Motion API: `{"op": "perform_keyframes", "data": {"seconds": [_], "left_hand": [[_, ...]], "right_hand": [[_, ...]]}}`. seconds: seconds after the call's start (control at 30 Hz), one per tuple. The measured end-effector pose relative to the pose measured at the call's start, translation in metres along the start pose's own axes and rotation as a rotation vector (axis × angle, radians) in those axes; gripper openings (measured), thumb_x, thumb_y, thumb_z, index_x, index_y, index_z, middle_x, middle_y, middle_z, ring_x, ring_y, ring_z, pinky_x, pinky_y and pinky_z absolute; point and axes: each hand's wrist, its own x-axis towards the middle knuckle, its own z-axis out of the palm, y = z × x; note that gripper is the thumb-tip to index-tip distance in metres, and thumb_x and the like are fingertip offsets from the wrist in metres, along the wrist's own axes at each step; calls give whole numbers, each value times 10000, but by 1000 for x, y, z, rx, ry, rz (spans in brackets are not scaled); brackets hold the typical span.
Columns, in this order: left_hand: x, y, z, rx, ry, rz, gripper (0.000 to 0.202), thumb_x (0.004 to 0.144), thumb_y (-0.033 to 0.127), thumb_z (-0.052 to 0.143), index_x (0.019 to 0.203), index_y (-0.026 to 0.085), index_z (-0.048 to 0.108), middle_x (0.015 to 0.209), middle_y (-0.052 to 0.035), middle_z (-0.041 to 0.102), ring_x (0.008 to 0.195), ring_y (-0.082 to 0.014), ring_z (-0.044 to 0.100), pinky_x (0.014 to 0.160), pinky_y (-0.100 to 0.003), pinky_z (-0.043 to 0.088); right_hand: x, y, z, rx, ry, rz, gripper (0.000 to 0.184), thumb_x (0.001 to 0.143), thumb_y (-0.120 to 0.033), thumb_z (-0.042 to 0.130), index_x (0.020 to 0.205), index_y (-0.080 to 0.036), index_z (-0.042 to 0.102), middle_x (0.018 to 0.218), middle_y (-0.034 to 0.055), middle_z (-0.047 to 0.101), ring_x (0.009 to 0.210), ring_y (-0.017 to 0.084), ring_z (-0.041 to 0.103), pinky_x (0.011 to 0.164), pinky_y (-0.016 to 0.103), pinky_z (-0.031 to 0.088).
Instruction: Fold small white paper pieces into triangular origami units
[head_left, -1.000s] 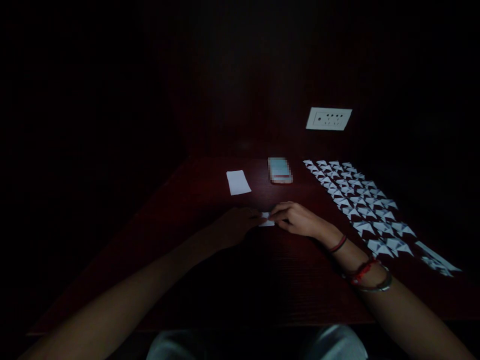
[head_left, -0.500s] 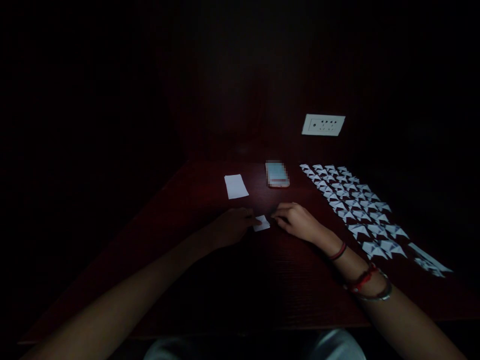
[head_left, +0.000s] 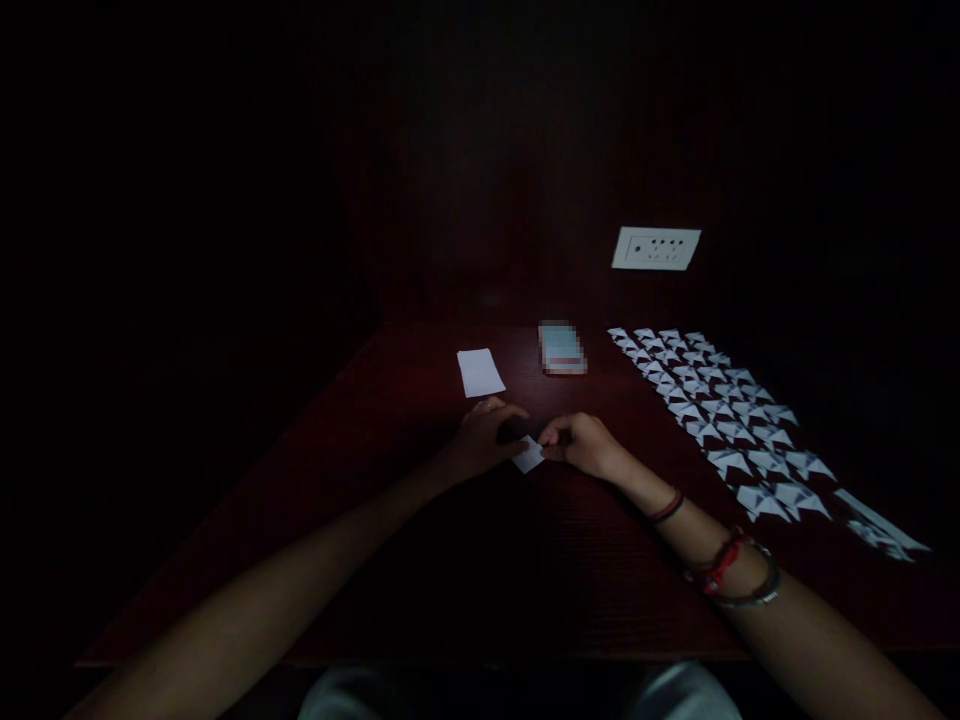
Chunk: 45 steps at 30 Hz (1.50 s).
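Note:
A small folded piece of white paper [head_left: 529,456] lies turned like a diamond between my two hands, low over the dark red table. The thumb of my left hand [head_left: 484,440] rests on its left side, while the index finger arches above it, apart from the thumb. At the right corner, my right hand [head_left: 589,446] has its thumb and fingertips pinched on the paper's edge. Shadow hides the curled fingers of both hands. Just beyond them is a stack of white paper sheets [head_left: 481,373].
A phone with a blurred-out screen [head_left: 562,348] lies behind my hands. Rows of folded paper figures [head_left: 731,432] cover the right side, with a paper strip [head_left: 881,518] and paper scraps [head_left: 879,540] nearer me. A socket plate [head_left: 656,248] is on the back wall. Surroundings are very dark.
My right hand has moved in and now touches the paper. The paper has turned to a diamond position. My left index finger has lifted off it. The view has shifted slightly.

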Motion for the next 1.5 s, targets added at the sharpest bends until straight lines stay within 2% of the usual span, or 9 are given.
{"op": "perform_keyframes", "data": {"seconds": [0.2, 0.3, 0.4, 0.5, 0.63, 0.83, 1.07, 1.2, 1.5], "left_hand": [[-5, 1, -5, 29, -82, -41, 298, 658, 427, 568, 880, 230, 548, 962, -13, 444, 928, -208, 409, 787, -371, 331], [-8, 7, -7, 89, -64, -26, 287, 654, 396, 580, 871, 213, 535, 953, -18, 438, 910, -212, 407, 759, -362, 336], [-10, 12, -8, 186, -44, 73, 198, 720, 343, 527, 845, 190, 529, 908, -20, 458, 884, -199, 415, 751, -342, 331], [-11, 12, -7, 201, -131, 217, 133, 798, 260, 439, 849, 182, 534, 863, -14, 496, 838, -161, 452, 733, -293, 340], [-11, 7, -15, 155, -201, 349, 155, 816, 207, 418, 909, 191, 541, 926, -18, 526, 839, -137, 485, 733, -263, 352], [-15, 4, -36, 130, -302, 482, 287, 795, 199, 460, 1075, 260, 482, 1041, -6, 524, 930, -145, 479, 825, -285, 338], [-19, 4, -32, 233, -247, 529, 310, 788, 169, 450, 1075, 278, 493, 1104, -11, 493, 992, -163, 447, 826, -310, 337], [-20, 8, -31, 244, -232, 548, 310, 775, 152, 448, 1066, 246, 500, 1112, -20, 493, 1016, -165, 434, 844, -312, 322], [-20, 17, -30, 257, -238, 564, 282, 767, 146, 446, 1038, 198, 506, 1145, -41, 468, 1066, -181, 394, 877, -324, 302]], "right_hand": [[1, 0, 5, 96, -33, -22, 127, 598, -161, 594, 724, -142, 587, 688, -7, 562, 613, 84, 502, 541, 182, 372], [-2, -5, 4, 107, -47, -60, 121, 623, -152, 575, 743, -138, 571, 680, -6, 567, 603, 80, 504, 551, 184, 380], [-5, -9, -1, 66, -50, -154, 179, 670, -163, 548, 848, -155, 572, 682, -9, 574, 600, 78, 506, 567, 187, 383], [-7, -10, -7, -38, -88, -282, 180, 712, -191, 527, 876, -167, 598, 710, 7, 576, 627, 89, 510, 592, 198, 385], [-9, -9, -14, -144, -118, -411, 197, 748, -216, 504, 906, -156, 605, 773, 38, 566, 683, 102, 514, 629, 204, 391], [-11, -7, -16, -254, -169, -506, 216, 785, -232, 457, 925, -168, 609, 778, 43, 539, 708, 108, 508, 651, 210, 396], [-11, -7, -19, -222, -174, -528, 207, 803, -223, 424, 861, -159, 612, 794, 44, 555, 731, 109, 517, 670, 214, 403], [-10, -9, -17, -201, -140, -513, 206, 817, -202, 394, 821, -144, 591, 787, 45, 563, 725, 107, 515, 670, 214, 402], [-7, -7, -9, -214, -48, -363, 187, 801, -210, 404, 749, -135, 567, 719, 41, 565, 653, 106, 513, 619, 213, 385]]}}
